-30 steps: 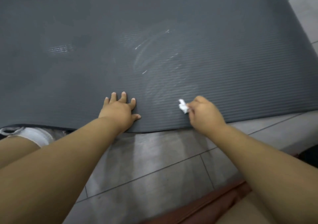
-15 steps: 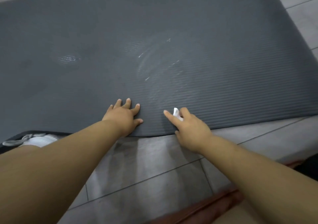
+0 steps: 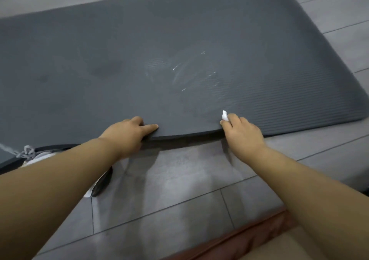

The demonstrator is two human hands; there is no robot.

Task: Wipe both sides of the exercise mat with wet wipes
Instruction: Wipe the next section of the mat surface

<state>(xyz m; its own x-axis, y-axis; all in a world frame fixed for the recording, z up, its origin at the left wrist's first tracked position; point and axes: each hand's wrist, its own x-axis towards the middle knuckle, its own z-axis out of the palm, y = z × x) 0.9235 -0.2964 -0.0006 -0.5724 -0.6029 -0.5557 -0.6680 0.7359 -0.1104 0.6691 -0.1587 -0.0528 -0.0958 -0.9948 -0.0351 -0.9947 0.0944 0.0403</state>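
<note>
The dark grey ribbed foam exercise mat (image 3: pixel 199 30) lay spread flat across the glossy grey floor tiles (image 3: pixel 179 182), its fine ridges running lengthwise and its far corner rounded. Pale, whitish smear marks (image 3: pixel 189 74) curved over its middle. Its thick near edge was raised slightly off the tiles between the two hands, with a dark shadow beneath it. At the left, a white and grey laced shoe (image 3: pixel 30 153) sat against that same edge, largely covered by the left forearm. A reddish-brown strip (image 3: pixel 249 235) crossed the bottom right corner; what it was could not be told.

The left hand (image 3: pixel 127 134) gripped the mat's near edge, fingers curled and thumb laid along the top surface. The right hand (image 3: pixel 242 134) sat at the edge further right, pinching a small crumpled white wet wipe (image 3: pixel 225 117) in its bent fingers. Both arms reached forward, bare.
</note>
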